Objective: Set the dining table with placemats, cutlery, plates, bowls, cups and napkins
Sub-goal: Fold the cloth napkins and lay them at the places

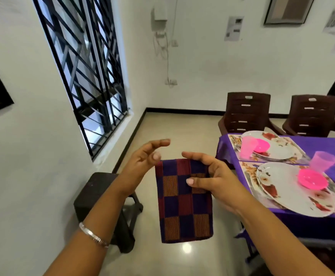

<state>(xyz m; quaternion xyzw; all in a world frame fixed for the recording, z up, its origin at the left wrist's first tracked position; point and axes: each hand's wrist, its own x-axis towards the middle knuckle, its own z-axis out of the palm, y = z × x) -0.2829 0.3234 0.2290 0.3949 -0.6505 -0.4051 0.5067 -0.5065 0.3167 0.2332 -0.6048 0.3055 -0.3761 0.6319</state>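
Note:
A folded checked napkin [183,206], dark blue with red and orange striped squares, hangs in the air over the floor. My right hand [212,176] pinches its top right part, thumb in front. My left hand [142,162] is at the napkin's top left corner with fingers spread; it touches the edge without gripping. At the right, the table under a purple cloth [302,220] carries two printed placemats, each with a flowered white plate [286,198], a pink bowl [312,179] and a pink cup [247,146]. A paler cup [323,161] stands by the near plate.
A dark plastic stool [101,196] stands against the left wall below the barred window [87,72]. Two brown plastic chairs [246,114] stand at the table's far side. Glossy tiled floor [172,126] lies between wall and table.

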